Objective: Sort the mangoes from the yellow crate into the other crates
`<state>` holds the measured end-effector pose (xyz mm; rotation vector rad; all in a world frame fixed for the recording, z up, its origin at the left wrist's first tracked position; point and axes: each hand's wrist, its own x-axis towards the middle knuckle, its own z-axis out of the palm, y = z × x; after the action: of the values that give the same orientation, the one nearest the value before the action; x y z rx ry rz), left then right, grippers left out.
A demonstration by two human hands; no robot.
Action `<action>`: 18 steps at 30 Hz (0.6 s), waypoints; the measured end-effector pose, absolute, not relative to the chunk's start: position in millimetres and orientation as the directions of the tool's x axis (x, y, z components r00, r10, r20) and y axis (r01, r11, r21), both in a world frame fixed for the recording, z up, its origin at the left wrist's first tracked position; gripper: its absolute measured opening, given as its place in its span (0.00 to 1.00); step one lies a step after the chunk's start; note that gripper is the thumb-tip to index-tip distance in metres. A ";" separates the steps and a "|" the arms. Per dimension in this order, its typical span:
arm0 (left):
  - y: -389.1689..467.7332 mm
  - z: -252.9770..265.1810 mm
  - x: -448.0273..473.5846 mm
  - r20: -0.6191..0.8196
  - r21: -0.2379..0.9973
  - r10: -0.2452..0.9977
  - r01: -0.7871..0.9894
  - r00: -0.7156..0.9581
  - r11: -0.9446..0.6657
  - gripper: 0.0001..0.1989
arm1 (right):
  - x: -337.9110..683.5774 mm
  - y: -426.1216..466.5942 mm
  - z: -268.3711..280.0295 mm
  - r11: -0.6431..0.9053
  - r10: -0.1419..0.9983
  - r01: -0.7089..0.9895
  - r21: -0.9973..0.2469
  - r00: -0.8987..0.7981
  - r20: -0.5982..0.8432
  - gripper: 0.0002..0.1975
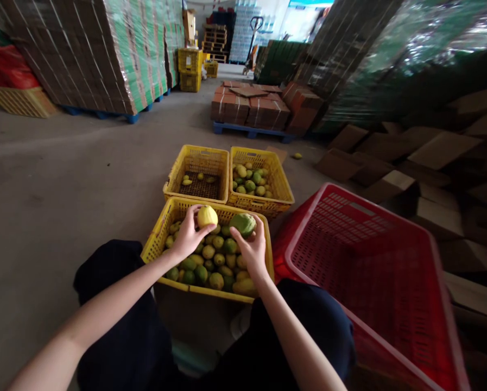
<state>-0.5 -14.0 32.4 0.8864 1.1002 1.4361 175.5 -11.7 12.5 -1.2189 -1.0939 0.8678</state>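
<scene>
My left hand (pixel 191 232) is closed around a yellow lemon (pixel 207 216), raised over the near yellow crate (pixel 157 239). Level with it, my right hand (pixel 252 247) grips a larger green fruit (pixel 242 224) with a bumpy skin; its exact kind is unclear. Below both hands the crate is filled with green and yellow lemons (pixel 209 251). Just behind stand two more yellow crates: the left crate (pixel 177 163) has a few lemons on its bottom, and the right crate (pixel 282 179) holds a layer of green and yellow ones.
A large red crate (pixel 328 239) stands at my right, beside my knee. Flattened cardboard boxes (pixel 393 184) are heaped beyond it. Brown cartons (pixel 249 106) sit on a blue pallet (pixel 247 130) ahead. One lemon (pixel 297 156) lies on the floor. Wrapped stacks (pixel 141 54) rise on both sides.
</scene>
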 end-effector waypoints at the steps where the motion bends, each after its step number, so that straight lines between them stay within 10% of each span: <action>1: -16.1 34.3 -1.1 0.011 0.968 0.989 -0.245 -0.146 -0.047 0.28 | 176.0 -12.8 13.1 0.226 0.932 0.139 -0.964 0.257 0.256 0.29; 8: -25.8 49.7 0.6 0.078 0.985 0.993 -0.148 -0.091 -0.091 0.23 | 175.4 -19.0 17.0 0.394 0.879 0.364 -0.844 0.118 0.462 0.26; 18: -24.6 41.9 0.7 0.284 0.958 0.959 0.041 -0.016 -0.284 0.20 | 171.9 -23.1 13.0 0.336 0.905 0.262 -0.905 0.177 0.388 0.31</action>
<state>0.7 -24.6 41.9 1.4387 1.1038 1.4168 171.9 -23.1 13.0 -1.1804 -1.3523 0.6504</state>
